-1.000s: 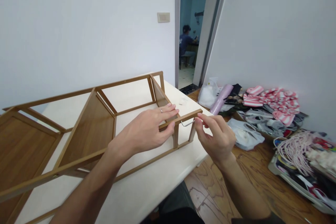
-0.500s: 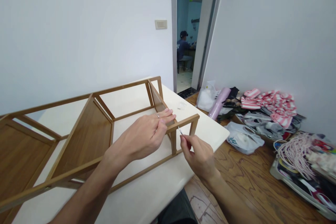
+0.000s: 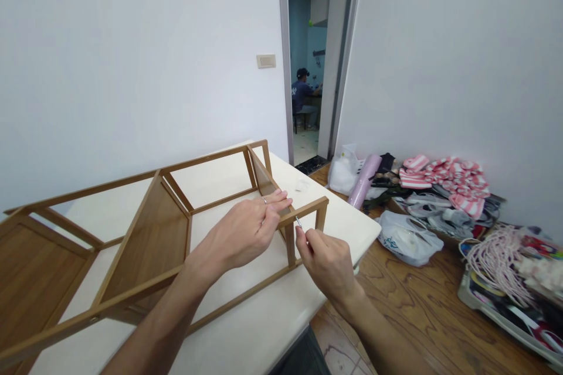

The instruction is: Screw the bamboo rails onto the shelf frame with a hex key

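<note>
A brown wooden shelf rack (image 3: 145, 234) lies on its side on a white table (image 3: 338, 234). My left hand (image 3: 246, 228), with a ring on one finger, grips the rack near its right end. Its front fingers stretch over the edge of the end panel, the thumb is bent in, and the other fingers are hidden. My right hand (image 3: 328, 258) pinches a thin silver hex key (image 3: 298, 222) between thumb and forefinger. The key's tip meets the near rail of the rack just right of my left hand; the rest of it is hidden in my fingers.
A small clear plastic piece (image 3: 302, 185) lies behind the rack's end. On the wooden floor to the right are a white plastic bag (image 3: 409, 238), a purple roll (image 3: 365, 181), striped cloth (image 3: 457, 181) and a bin with rope (image 3: 497, 258). Through the doorway sits a person (image 3: 303, 96).
The view has tilted up and shifted slightly, bringing a picture frame into sight at the top left. My right hand has turned a little around the hex key; my left hand keeps its hold.
</note>
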`<state>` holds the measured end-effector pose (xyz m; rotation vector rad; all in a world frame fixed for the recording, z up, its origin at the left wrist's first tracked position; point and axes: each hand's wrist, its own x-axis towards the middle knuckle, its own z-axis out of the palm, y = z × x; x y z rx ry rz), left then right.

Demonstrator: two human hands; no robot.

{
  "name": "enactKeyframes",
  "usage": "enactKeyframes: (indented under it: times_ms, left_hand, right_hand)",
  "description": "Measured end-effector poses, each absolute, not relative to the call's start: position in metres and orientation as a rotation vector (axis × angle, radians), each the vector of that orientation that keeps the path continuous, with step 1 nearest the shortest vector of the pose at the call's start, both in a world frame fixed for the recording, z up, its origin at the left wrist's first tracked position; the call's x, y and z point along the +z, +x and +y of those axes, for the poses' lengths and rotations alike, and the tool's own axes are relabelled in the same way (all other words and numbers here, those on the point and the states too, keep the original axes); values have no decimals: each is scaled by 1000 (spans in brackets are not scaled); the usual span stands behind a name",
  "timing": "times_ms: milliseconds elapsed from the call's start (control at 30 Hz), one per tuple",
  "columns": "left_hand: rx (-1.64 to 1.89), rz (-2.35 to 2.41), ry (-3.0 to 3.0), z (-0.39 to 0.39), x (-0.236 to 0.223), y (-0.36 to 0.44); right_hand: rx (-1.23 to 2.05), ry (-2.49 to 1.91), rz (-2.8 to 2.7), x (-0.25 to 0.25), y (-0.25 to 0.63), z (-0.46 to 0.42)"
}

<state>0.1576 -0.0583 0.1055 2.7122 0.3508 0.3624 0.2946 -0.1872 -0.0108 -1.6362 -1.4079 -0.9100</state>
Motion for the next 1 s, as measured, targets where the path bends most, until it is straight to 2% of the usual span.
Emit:
enactKeyframes:
  times_ms: [367,700,1000]
  left_hand:
    - [375,338,2730,-56,102,159]
    - [375,333,2737,-55,100,159]
    - [371,369,2710,-56,102,158]
  right_hand:
    - [-540,-1655,-1188,-15,268,-180]
    - [-356,-1624,-1220,-8,282,-181]
    - [-97,-1670,-999,-4,258,-176]
